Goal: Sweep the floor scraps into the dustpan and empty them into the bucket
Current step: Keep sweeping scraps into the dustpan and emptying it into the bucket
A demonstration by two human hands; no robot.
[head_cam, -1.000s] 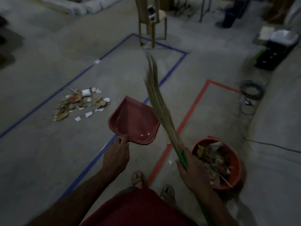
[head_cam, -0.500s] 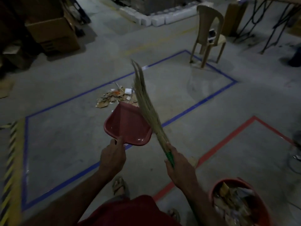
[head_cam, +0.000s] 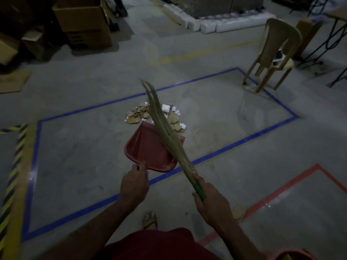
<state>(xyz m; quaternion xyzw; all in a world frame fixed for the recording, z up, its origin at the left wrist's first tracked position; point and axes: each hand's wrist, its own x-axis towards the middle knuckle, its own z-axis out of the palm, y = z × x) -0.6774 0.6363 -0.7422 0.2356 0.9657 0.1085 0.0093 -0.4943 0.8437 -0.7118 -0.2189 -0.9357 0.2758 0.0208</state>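
Nearest, the right hand [head_cam: 212, 201] has its fingers wrapped around the green grip of the grass broom [head_cam: 165, 132], whose bristles slant up and away across the view. Beside it, the left hand [head_cam: 134, 186] grips the handle of the red dustpan [head_cam: 146, 152], which looks empty and is held in front of the body. Just beyond the pan's lip, the scraps [head_cam: 155, 116] of cardboard and paper lie heaped on the concrete floor [head_cam: 75, 147], inside the blue tape rectangle [head_cam: 244, 136]. The bucket shows only as a red sliver at the bottom right corner. A hard flick could scatter the light paper past the pan; a tilted lip would let scraps slide underneath.
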